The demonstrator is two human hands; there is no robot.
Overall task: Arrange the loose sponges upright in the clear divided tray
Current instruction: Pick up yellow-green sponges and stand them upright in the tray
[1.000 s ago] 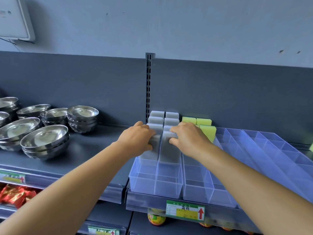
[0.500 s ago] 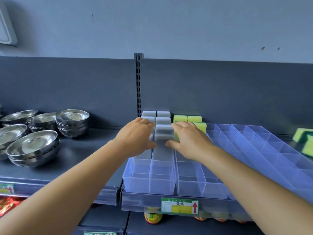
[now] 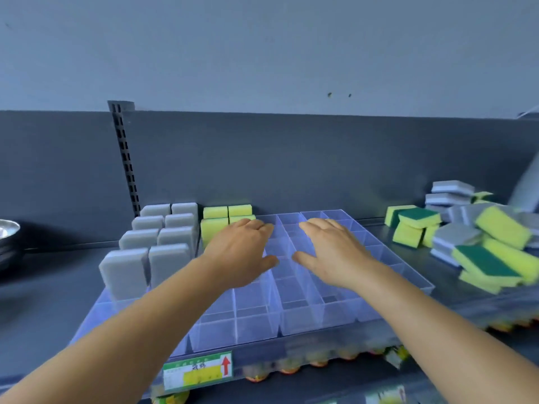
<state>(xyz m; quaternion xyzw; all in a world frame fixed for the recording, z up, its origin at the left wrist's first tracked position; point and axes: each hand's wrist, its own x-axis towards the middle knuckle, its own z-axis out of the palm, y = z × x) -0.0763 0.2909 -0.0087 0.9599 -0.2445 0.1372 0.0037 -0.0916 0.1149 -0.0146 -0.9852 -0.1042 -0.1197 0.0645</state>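
Note:
The clear divided tray (image 3: 315, 313) sits on the dark shelf in front of me. Several grey sponges (image 3: 151, 246) stand upright in its two left columns. Behind my left hand, yellow sponges (image 3: 215, 221) stand upright in the third column. A loose pile of yellow-green and grey sponges (image 3: 472, 237) lies on the shelf to the right of the tray. My left hand (image 3: 242, 252) and my right hand (image 3: 332, 252) hover palm down over the empty middle compartments. Both have their fingers stretched out and hold nothing.
A steel bowl (image 3: 7, 231) shows at the left edge of the shelf. The dark back panel (image 3: 291, 158) rises just behind the tray. A price label (image 3: 198, 371) hangs on the shelf's front rail, with goods on the shelf below.
Both hands have let go of the front grey sponges and moved right, over the empty compartments. The view has swung right, bringing the loose sponge pile into sight.

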